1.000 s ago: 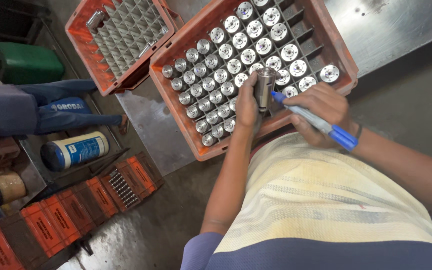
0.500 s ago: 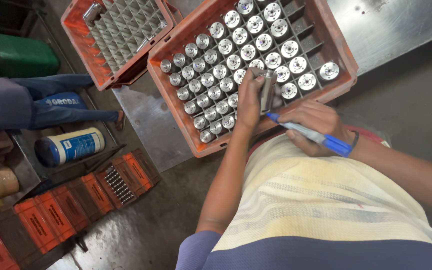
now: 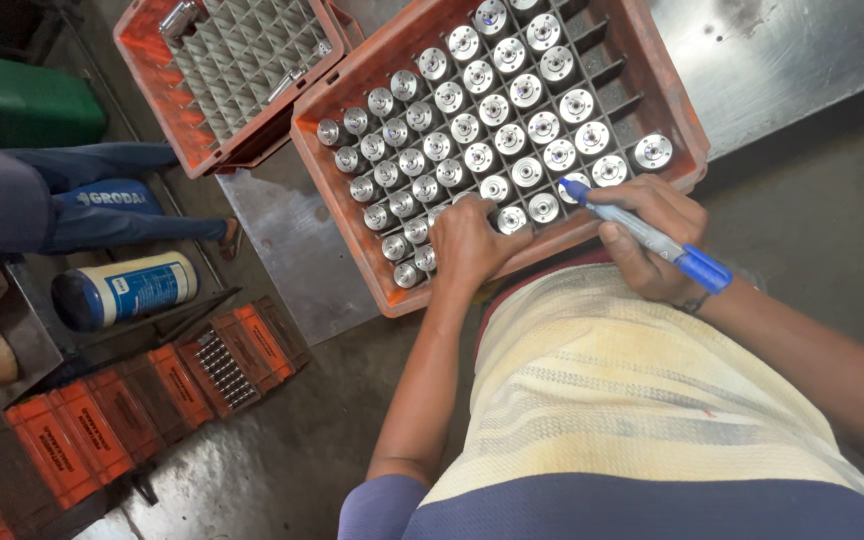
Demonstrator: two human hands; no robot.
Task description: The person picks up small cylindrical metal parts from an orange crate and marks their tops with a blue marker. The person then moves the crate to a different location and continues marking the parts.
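Steel table point(image 3: 802, 50) carries an orange plastic crate point(image 3: 352, 215) of shiny metal cylinders point(image 3: 512, 130) — left hand point(image 3: 472, 245) rests curled over its near cells, right hand point(image 3: 652, 240) grips a blue marker pen point(image 3: 652, 238) at the crate's near edge.

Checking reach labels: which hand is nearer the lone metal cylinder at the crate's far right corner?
Right. The right hand, holding a blue marker, sits just below the cylinder; the left hand rests farther along the crate.

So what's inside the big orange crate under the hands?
The orange crate holds a divider grid filled with upright silver metal cylinders; several right-side cells sit empty. The left hand covers a few cells, so their contents cannot be seen. The right hand holds a blue marker.
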